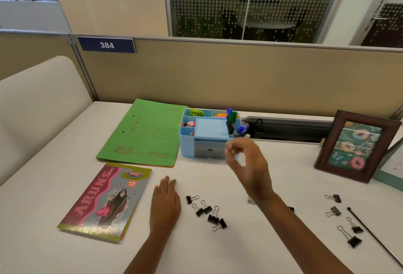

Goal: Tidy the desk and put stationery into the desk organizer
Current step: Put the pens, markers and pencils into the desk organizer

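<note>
A light blue desk organizer (188, 144) stands at the back of the white desk, with markers (230, 124) upright in its right compartment and small coloured items in the others. My right hand (246, 160) is raised just in front of its right corner, fingers loosely curled, and I see nothing in them. My left hand (165, 201) lies flat on the desk. Several black binder clips (207, 210) lie between my arms. Several more binder clips (344, 223) and a thin black pen (370, 230) lie at the right.
A green file folder (144, 132) lies left of the organizer, with a colourful notebook (104, 201) in front of it. A brown photo frame (355, 145) stands at the right. A small object (250, 200) is partly hidden behind my right wrist. A cubicle partition (239, 73) backs the desk.
</note>
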